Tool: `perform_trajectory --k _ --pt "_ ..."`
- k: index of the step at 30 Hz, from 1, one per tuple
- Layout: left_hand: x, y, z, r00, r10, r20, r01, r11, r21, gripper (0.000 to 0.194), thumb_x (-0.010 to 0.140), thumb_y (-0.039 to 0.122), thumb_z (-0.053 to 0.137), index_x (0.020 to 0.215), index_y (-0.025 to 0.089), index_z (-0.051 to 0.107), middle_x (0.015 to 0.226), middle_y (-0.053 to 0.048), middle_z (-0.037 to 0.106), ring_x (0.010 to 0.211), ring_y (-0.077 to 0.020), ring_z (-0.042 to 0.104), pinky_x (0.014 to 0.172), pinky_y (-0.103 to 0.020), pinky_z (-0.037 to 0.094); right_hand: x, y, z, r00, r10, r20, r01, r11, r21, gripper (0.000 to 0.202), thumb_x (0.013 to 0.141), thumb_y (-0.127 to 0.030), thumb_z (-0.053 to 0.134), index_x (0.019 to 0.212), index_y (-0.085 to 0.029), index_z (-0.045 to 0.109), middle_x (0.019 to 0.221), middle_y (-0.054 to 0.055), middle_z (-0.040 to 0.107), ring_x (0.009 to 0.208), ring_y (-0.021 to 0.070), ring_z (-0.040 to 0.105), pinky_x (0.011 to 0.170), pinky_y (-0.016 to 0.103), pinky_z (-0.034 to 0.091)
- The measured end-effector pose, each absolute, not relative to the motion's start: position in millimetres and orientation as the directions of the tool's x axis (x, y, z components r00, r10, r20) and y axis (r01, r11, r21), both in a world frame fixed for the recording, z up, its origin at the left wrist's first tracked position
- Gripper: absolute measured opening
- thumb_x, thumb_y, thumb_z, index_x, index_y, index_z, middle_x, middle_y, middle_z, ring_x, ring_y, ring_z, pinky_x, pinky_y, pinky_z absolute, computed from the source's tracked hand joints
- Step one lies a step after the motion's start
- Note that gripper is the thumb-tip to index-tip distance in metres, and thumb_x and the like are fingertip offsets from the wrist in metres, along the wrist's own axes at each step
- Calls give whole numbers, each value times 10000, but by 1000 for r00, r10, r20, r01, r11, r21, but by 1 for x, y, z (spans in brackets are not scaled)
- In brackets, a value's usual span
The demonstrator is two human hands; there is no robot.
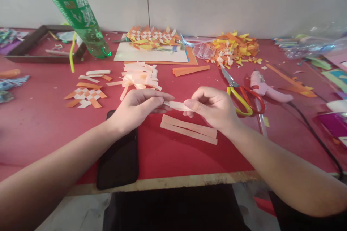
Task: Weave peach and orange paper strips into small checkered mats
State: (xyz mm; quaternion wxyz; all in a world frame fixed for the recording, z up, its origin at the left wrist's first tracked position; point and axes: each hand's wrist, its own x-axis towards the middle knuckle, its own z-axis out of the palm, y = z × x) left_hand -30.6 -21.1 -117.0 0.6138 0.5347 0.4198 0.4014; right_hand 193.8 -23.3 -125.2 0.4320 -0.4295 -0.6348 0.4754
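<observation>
Over the red table (173, 166), your left hand (141, 106) and right hand (213, 108) pinch a pale strip (179, 106) between them, apparently partly folded. Two flat strips (189, 125) nearer you look unworked; the pale paper pile (141, 74) and checkered weave (86, 95) seem already folded.

No text legible for certain. Only clear lettering: green bottle (74, 16), upper L of frame, leaning. Its label (81, 12) has lg. white characters (86, 15) toward the R side, tilted w/ the bottle; too blurred to read, so brand can't be told. Approx. upper mid of label: sm. brownish patch (69, 4) and, just R of it, a whitish block (80, 1), both w/ marks too sm. to make out. Fine print along label's L edge, also illegible.
</observation>
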Motion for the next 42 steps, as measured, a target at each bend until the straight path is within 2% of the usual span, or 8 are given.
perform_trajectory --k 4,8,11,17,23,29,36,42 --pt "-30 -25 -116 310 948 -71 1 74 997 224 831 400 757 926 206 817 911 -54 804 880 -221 756 844 -316 619 194 -25 -126 -242 957 158 182 205 -962 345 755 -439 830 664 -200 600 558 -21 662 524 122 622 529 242 485" --pt "-27 -27 -114 292 956 -20 128 -19 992 223 699 340 875 875 220 811 898 -39 806 853 -228 758 778 -299 624 192 -26 -125 -216 960 178 260 232 -937 394 749 -465 828 629 -196 567 533 -29 611 490 103 556 489 238 428" --pt "-26 -27 -115 301 954 0 103 -32 994 196 713 323 866 852 208 790 865 -34 800 818 -214 763 762 -294 629 191 -26 -123 -242 955 173 251 234 -939 399 733 -466 838 652 -194 557 574 -41 563 501 88 516 464 227 402" --pt "-27 -24 -116 249 968 -27 31 20 999 388 686 286 886 1020 197 710 794 -19 784 800 -202 771 764 -287 629 193 -23 -124 -368 920 133 35 157 -987 262 848 -400 748 906 -214 572 908 18 651 785 149 672 647 276 574" --pt "-27 -23 -116 210 978 14 12 -17 1000 256 739 289 849 944 182 738 856 -28 785 812 -185 766 791 -284 630 194 -22 -128 -298 934 199 83 233 -969 231 828 -322 775 848 -204 578 790 -4 655 687 137 694 639 273 579" --pt "-28 -21 -118 169 985 30 -2 -30 1000 178 736 289 853 837 190 746 791 -10 767 748 -157 747 752 -264 629 193 -21 -127 -220 944 245 134 278 -951 204 809 -271 786 812 -209 592 734 -9 669 658 136 694 640 281 589" --pt "-28 -21 -118 141 990 16 25 -20 999 210 723 333 861 833 193 751 775 -23 769 755 -185 755 769 -302 634 196 -19 -130 -169 957 234 114 255 -960 190 813 -313 774 819 -208 616 767 -7 674 668 141 705 668 301 600" --pt "-30 -18 -119 137 990 11 20 -13 1000 176 744 319 848 830 192 762 795 -19 778 732 -166 755 750 -272 637 195 -18 -127 -147 959 241 141 261 -955 273 784 -370 810 783 -223 580 728 -22 650 640 137 682 650 299 577"
